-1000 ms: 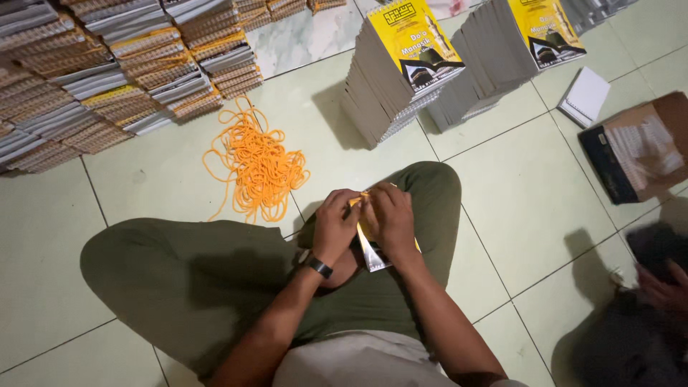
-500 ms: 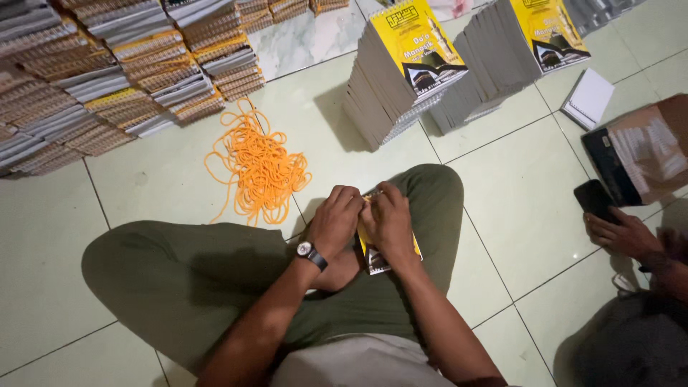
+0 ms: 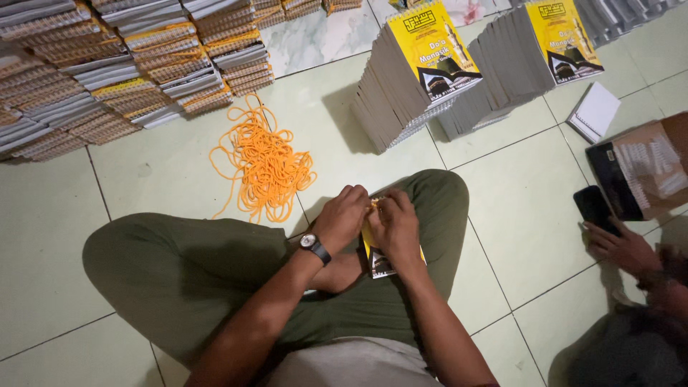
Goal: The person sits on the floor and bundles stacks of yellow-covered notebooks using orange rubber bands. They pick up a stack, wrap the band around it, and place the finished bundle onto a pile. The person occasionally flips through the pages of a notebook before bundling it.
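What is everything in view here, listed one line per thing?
booklet: one, yellow cover, on the lap under both hands
cord pile: one tangled heap, orange, on the floor ahead of the knees
booklet stacks: two leaning rows, yellow covers and grey edges, top right
bundled stacks: many, grey, brown and yellow edges, top left
notepad: one, white, on the floor at right
cardboard box: one, brown, open, right edge
phone: one, black, by another person's hand
other person's hand: one, lower right
floor: pale green tiles
wristwatch: one, dark strap, left wrist
left hand: on the booklet's top edge
right hand: on the booklet's top edge
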